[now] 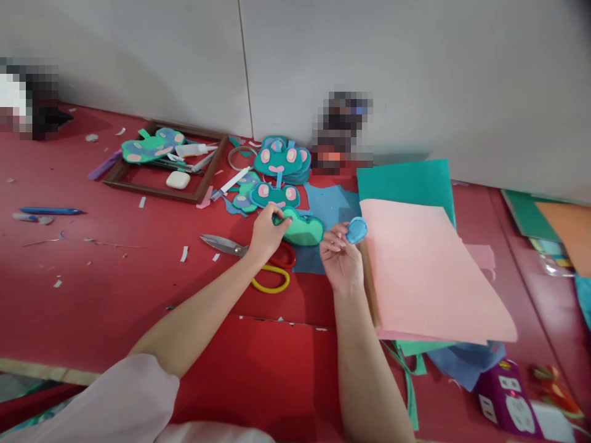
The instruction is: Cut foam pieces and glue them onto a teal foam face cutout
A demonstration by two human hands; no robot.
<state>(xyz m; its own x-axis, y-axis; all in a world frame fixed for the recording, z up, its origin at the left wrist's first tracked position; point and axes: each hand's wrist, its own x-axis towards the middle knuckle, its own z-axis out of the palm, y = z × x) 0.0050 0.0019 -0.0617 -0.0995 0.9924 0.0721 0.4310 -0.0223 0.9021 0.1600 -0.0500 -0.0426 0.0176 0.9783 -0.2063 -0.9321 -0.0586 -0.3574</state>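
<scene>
My left hand [269, 229] pinches the left edge of a light green felt cutout [303, 227] with a darker teal border. In my right hand [340, 255], raised just right of that cutout, a small round blue felt piece [356, 230] is held at the fingertips. Scissors [270, 280] with one red and one yellow handle lie partly under my left wrist, blades pointing left. Just beyond my left hand sits a teal felt frog-face shape [276, 195] with pink eyes, and a stack of similar frog-face shapes [277, 161] lies behind it. Blue felt [332, 203] spreads between my hands.
Pink sheets [429, 271] over a teal sheet [406, 178] cover the right side. A brown wooden frame [157, 192] at the back left holds a white eraser-like block [178, 179] and tools. A blue pen [50, 211] lies far left; a purple power socket block [508, 394] stands front right.
</scene>
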